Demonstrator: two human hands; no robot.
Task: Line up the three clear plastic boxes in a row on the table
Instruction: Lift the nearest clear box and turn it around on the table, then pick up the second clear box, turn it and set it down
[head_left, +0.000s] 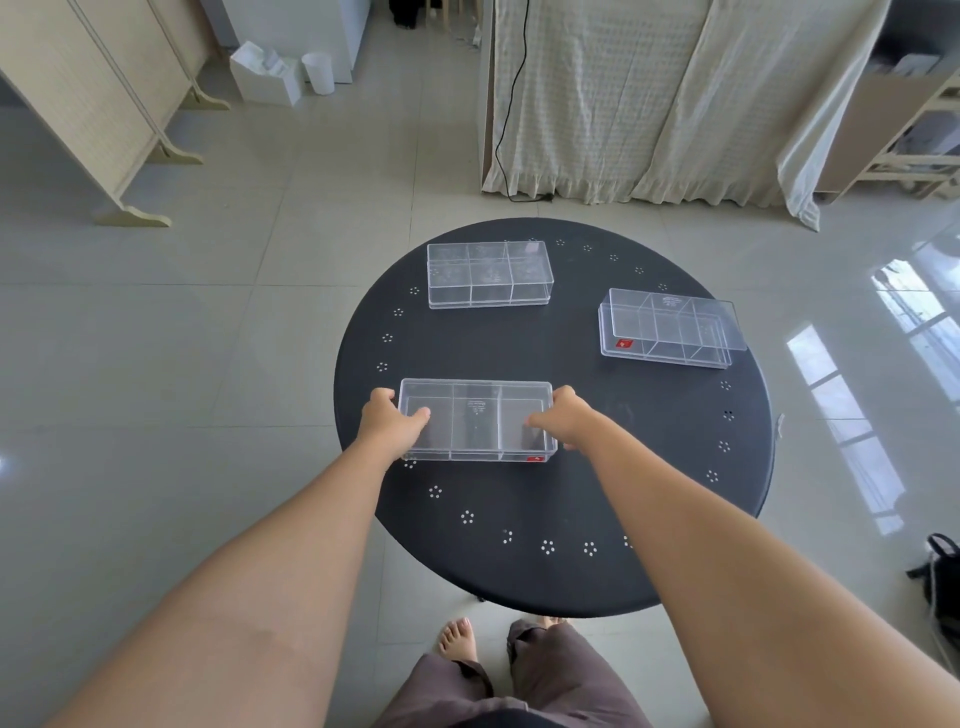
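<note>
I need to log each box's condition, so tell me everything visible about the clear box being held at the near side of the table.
The near box is a clear, hard-looking plastic rectangle with a lid on and two inner dividers making three compartments. A small red label sits at its near right corner. It looks empty. It lies level, long side across the view, near the black round table's left edge. The left hand grips its left end and the right hand its right end, thumbs on the lid.

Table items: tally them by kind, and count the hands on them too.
Clear plastic boxes: 3, near box, far box, right box
Hands: 2, left hand and right hand, both gripping the near box
Total: 5, all at the black round table
</note>
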